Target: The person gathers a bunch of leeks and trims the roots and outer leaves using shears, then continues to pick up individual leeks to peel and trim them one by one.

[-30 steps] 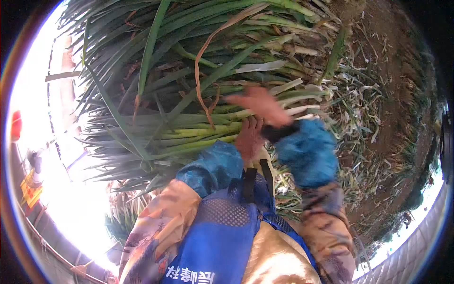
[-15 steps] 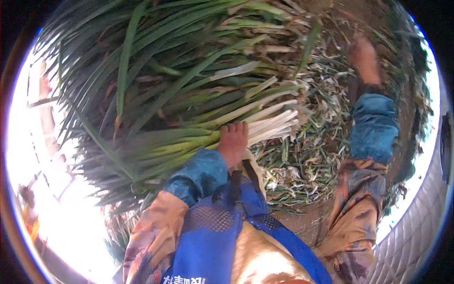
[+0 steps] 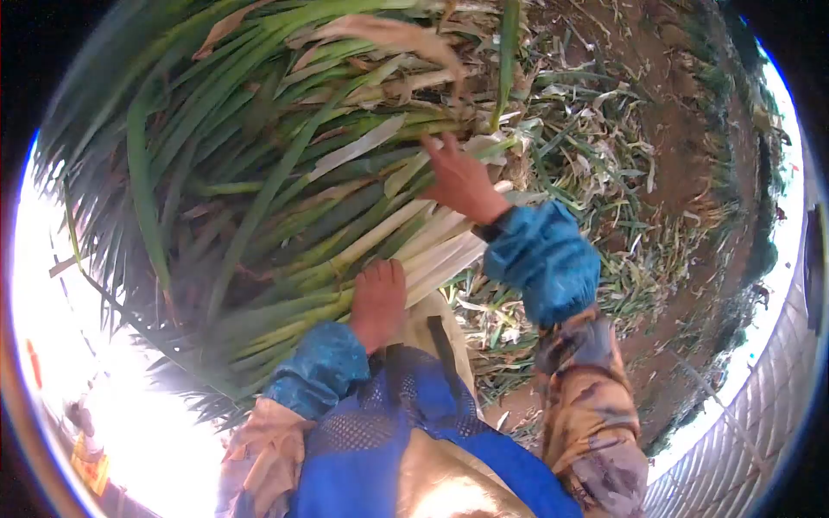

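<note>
My left hand (image 3: 378,302) is closed over a bunch of long green onions (image 3: 445,255), white stems to the right and green leaves to the left. The bunch lies just in front of my lap. Farther forward, my right hand (image 3: 465,183) reaches over the big pile of green onions (image 3: 285,164). Its fingers are apart and point left, close to the stems or touching them. I cannot tell whether the palm rests on a stem.
Peeled leaves and trimmings (image 3: 596,181) litter the ground right of the pile. Bare brown soil (image 3: 678,129) shows beyond them. A silvery quilted sheet (image 3: 743,440) lies at the lower right. My blue vest (image 3: 354,466) shows below my hands.
My right hand has come from the far right over the trimmings to the onion pile. My left hand still grips the bunch, now lower and farther left in view.
</note>
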